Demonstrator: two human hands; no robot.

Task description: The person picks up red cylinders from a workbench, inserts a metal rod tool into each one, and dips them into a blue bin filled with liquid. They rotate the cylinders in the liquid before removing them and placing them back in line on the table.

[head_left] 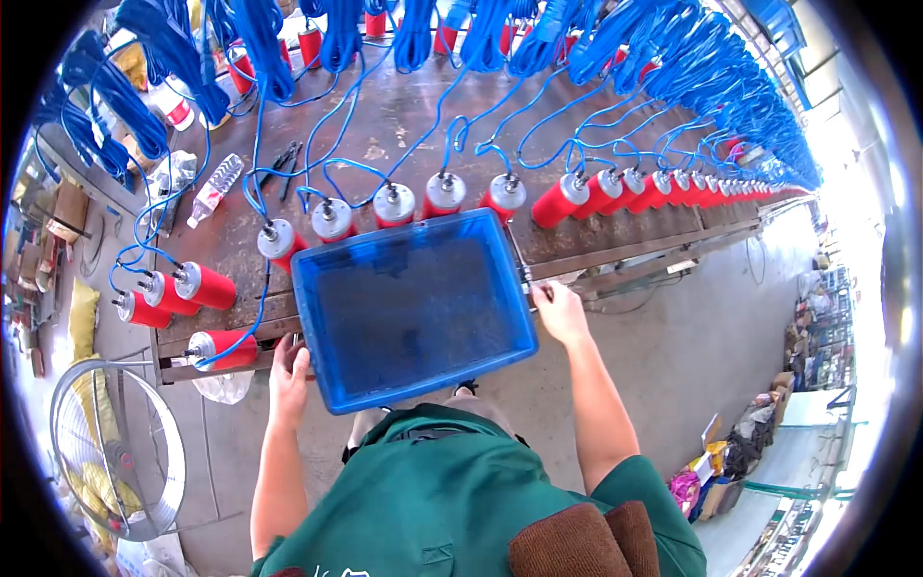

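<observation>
A blue plastic bin (336, 392) straddles the front edge of the workbench, close to my body. Its inside is dark and slightly shiny; whether liquid lies in it I cannot tell. Beside the bin's left wall is my left hand (287, 377), thumb and fingers apart. My right hand (560, 310) is at the bin's right side, thumb and forefinger pinched together near a thin metal rod (520, 252); what is in the pinch is unclear. Several red cylinders with silver caps and blue cables stand behind the bin, including one cylinder (444, 195) near its far rim.
On the brown workbench (385, 125), blue cable bundles (413, 38) line the far side. A plastic bottle (215, 189) and black pliers (283, 163) lie at left. Red cylinders (207, 286) lie at the left corner. A round fan cage (117, 447) stands on the floor.
</observation>
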